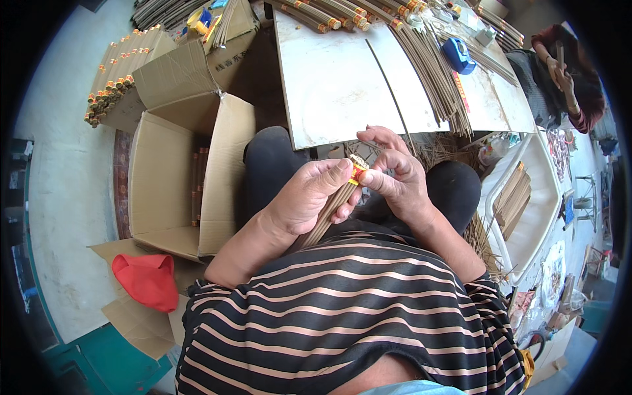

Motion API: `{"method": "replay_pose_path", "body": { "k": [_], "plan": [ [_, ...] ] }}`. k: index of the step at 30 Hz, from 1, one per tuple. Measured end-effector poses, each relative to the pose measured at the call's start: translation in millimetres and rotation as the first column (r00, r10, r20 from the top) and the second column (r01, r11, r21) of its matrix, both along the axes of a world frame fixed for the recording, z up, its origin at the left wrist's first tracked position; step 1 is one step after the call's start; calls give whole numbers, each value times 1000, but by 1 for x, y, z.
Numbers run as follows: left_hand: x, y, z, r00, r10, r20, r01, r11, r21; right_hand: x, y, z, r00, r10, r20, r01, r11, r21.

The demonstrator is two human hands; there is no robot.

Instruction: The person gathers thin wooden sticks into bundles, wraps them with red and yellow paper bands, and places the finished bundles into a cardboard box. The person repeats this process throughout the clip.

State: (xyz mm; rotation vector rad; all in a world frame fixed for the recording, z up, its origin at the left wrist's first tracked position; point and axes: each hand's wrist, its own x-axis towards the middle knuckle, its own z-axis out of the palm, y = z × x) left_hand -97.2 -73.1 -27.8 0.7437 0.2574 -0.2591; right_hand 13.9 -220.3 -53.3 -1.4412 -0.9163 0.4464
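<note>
A bundle of thin brown incense sticks (327, 216) lies slantwise in front of my striped shirt, its upper end pointing away from me. My left hand (296, 199) is closed around it, thumb pressed near the top. A red and yellow paper band (357, 174) wraps the bundle just below its pale stick ends. From the right, my right hand (403, 183) pinches at this band with thumb and forefinger, while its other fingers are raised and curled. The lower end of the bundle runs down behind my left wrist.
Ahead stands a white table (329, 85) carrying banded bundles (329, 18), loose sticks (421, 69) and a blue tape dispenser (459, 56). An open cardboard box (227, 171) and red cloth (146, 280) are left. A white tub (530, 240) sits right. A co-worker (567, 79) holds sticks.
</note>
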Motion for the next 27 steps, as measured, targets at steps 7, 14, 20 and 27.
{"method": "replay_pose_path", "body": {
  "k": [7, 14, 20, 27],
  "plan": [
    [3, -4, -1, 999, 7, 44, -6, 1000, -26, 2, -1, -5, 997, -4, 78, 0, 999, 49],
    [8, -6, -2, 994, -42, 96, 54, 991, -124, 4, -3, -6, 999, 38, -12, -37, 996, 80],
    [11, -10, -6, 989, -59, 134, 82, 981, -173, 3, -4, -6, 989, 96, -111, -78, 985, 156],
    [16, -14, -5, 976, -119, 182, 164, 953, -256, 6, -6, -11, 982, 151, -111, -125, 968, 216]
  ]
}}
